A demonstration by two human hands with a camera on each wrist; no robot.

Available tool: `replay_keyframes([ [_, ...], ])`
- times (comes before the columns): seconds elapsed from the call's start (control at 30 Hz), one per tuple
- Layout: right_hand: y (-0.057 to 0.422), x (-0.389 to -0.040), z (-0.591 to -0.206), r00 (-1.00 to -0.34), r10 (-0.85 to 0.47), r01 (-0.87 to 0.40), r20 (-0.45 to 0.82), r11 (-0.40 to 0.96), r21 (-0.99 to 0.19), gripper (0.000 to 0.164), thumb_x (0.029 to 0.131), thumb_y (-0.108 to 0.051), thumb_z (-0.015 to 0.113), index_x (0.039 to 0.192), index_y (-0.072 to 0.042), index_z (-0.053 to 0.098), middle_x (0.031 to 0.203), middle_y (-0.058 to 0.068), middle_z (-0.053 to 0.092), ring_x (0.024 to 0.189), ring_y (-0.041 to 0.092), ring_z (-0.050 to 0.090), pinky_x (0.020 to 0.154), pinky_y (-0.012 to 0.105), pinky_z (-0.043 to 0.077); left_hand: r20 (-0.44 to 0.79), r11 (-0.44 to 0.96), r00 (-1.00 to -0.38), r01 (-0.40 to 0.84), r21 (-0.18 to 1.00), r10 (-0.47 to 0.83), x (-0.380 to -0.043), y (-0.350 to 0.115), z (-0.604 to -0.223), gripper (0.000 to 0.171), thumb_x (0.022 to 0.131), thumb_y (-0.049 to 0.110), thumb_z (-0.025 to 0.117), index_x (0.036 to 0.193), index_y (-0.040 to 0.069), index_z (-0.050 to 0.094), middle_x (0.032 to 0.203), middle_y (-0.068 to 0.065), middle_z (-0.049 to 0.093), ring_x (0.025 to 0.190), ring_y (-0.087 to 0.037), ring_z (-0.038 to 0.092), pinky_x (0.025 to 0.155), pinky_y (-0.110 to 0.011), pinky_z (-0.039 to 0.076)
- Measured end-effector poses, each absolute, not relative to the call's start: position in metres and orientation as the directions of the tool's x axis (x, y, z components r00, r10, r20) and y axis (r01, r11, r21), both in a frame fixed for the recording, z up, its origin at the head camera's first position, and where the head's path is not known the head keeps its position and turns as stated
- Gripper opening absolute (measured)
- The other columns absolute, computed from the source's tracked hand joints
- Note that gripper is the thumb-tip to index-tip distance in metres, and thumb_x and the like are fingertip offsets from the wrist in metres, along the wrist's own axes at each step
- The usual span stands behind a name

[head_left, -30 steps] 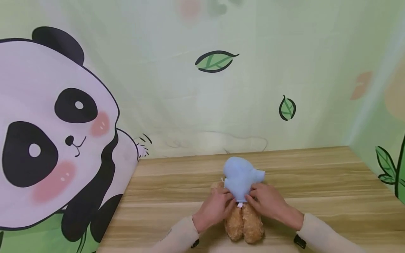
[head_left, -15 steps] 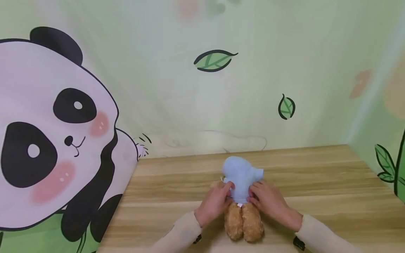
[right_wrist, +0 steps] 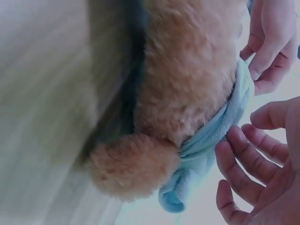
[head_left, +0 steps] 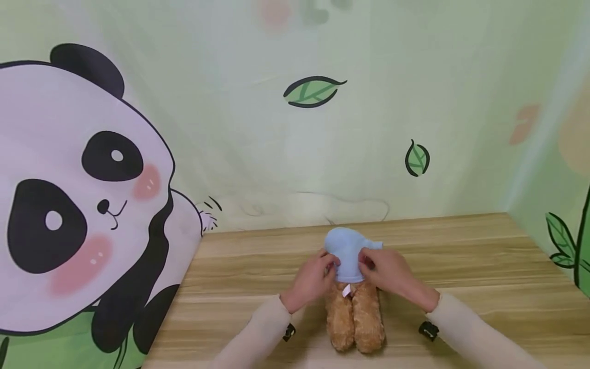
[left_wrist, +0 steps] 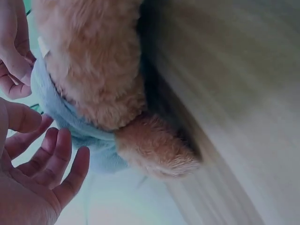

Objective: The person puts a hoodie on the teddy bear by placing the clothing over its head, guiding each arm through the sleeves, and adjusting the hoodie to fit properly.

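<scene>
A brown plush toy [head_left: 341, 323] lies on the table, its two furry legs pointing towards me. Its upper part is covered by a light blue top [head_left: 348, 251], with a short sleeve sticking out at the right. A small white tag [head_left: 347, 291] shows just below the hem. My left hand [head_left: 311, 279] pinches the top's left side, and my right hand [head_left: 392, 271] pinches its right side. In the left wrist view, a furry limb [left_wrist: 157, 147] sticks out under the bunched cloth. The right wrist view has another rounded furry limb [right_wrist: 133, 166] beside the blue fabric. The toy's head is hidden.
The wood-grain table [head_left: 258, 256] extends to both sides of the toy. Behind it hangs a pale green cloth backdrop [head_left: 230, 128] with printed leaves, and a large printed panda [head_left: 124, 230] at the left.
Both hands have moved up, away from me, along the toy with the blue top's hem. More brown fur and the white tag now show below it. The toy's legs have stayed nearly in place.
</scene>
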State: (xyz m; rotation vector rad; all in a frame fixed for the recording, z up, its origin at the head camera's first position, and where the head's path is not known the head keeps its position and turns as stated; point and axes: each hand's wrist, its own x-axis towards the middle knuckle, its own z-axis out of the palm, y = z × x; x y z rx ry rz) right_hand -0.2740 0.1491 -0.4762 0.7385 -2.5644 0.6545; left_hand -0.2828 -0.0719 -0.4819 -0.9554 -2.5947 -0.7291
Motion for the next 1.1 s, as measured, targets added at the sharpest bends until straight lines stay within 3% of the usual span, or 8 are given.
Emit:
replay_keyframes([
  [0.1, 0.15, -0.283, -0.47, -0.804, -0.368, -0.552, 0.466, 0.754, -0.357, 0.007, 0.088, -0.014, 0.067, 0.083, -0.019, 0.064, 0.067, -0.011, 0.056, 0.059, 0.002, 0.046, 0.056, 0.022, 0.039, 0.421, 0.659, -0.764, 0.64, 0.395, 0.489, -0.29, -0.071, -0.477, 0.009, 0.093, 0.006, 0.06, 0.094, 0.008, 0.069, 0.091, -0.004, 0.062, 0.077, -0.012, 0.059, 0.068, -0.02, 0.048],
  [0.2, 0.152, -0.293, -0.466, -0.805, -0.365, -0.553, 0.468, 0.747, -0.369, 0.003, 0.087, -0.011, 0.068, 0.087, -0.014, 0.068, 0.076, -0.005, 0.064, 0.067, 0.008, 0.056, 0.062, 0.027, 0.047, 0.425, 0.677, -0.78, 0.617, 0.402, 0.459, -0.299, -0.069, -0.471, 0.011, 0.093, 0.007, 0.059, 0.096, 0.008, 0.069, 0.089, -0.004, 0.063, 0.079, -0.015, 0.061, 0.07, -0.023, 0.05],
  [0.33, 0.154, -0.309, -0.462, -0.803, -0.393, -0.567, 0.449, 0.737, -0.368, 0.009, 0.089, -0.007, 0.068, 0.098, -0.008, 0.07, 0.092, 0.005, 0.071, 0.08, 0.019, 0.066, 0.071, 0.036, 0.053, 0.4, 0.716, -0.814, 0.569, 0.405, 0.421, -0.311, -0.063, -0.464, 0.014, 0.094, 0.009, 0.06, 0.102, 0.008, 0.071, 0.091, -0.004, 0.066, 0.082, -0.017, 0.063, 0.073, -0.027, 0.05],
  [0.7, 0.15, -0.341, -0.463, -0.803, -0.45, -0.583, 0.39, 0.728, -0.36, 0.022, 0.09, -0.009, 0.069, 0.111, -0.006, 0.07, 0.111, 0.012, 0.069, 0.104, 0.032, 0.066, 0.089, 0.048, 0.052, 0.304, 0.792, -0.891, 0.444, 0.42, 0.338, -0.335, -0.045, -0.462, 0.024, 0.093, 0.019, 0.066, 0.113, 0.009, 0.071, 0.113, -0.008, 0.069, 0.103, -0.023, 0.065, 0.088, -0.036, 0.053],
  [0.87, 0.149, -0.346, -0.465, -0.792, -0.471, -0.603, 0.389, 0.705, -0.373, 0.028, 0.089, -0.008, 0.07, 0.115, -0.001, 0.068, 0.112, 0.016, 0.069, 0.104, 0.034, 0.066, 0.089, 0.049, 0.052, 0.265, 0.794, -0.905, 0.421, 0.438, 0.333, -0.338, -0.043, -0.467, 0.033, 0.09, 0.021, 0.071, 0.12, 0.006, 0.068, 0.118, -0.009, 0.068, 0.11, -0.024, 0.063, 0.094, -0.037, 0.051],
  [1.1, 0.148, -0.347, -0.468, -0.802, -0.475, -0.591, 0.362, 0.719, -0.365, 0.023, 0.089, -0.009, 0.07, 0.111, -0.002, 0.069, 0.109, 0.014, 0.067, 0.102, 0.034, 0.064, 0.088, 0.048, 0.051, 0.278, 0.792, -0.902, 0.424, 0.439, 0.329, -0.339, -0.041, -0.475, 0.034, 0.089, 0.02, 0.072, 0.119, 0.004, 0.067, 0.111, -0.011, 0.066, 0.1, -0.022, 0.061, 0.086, -0.035, 0.051],
])
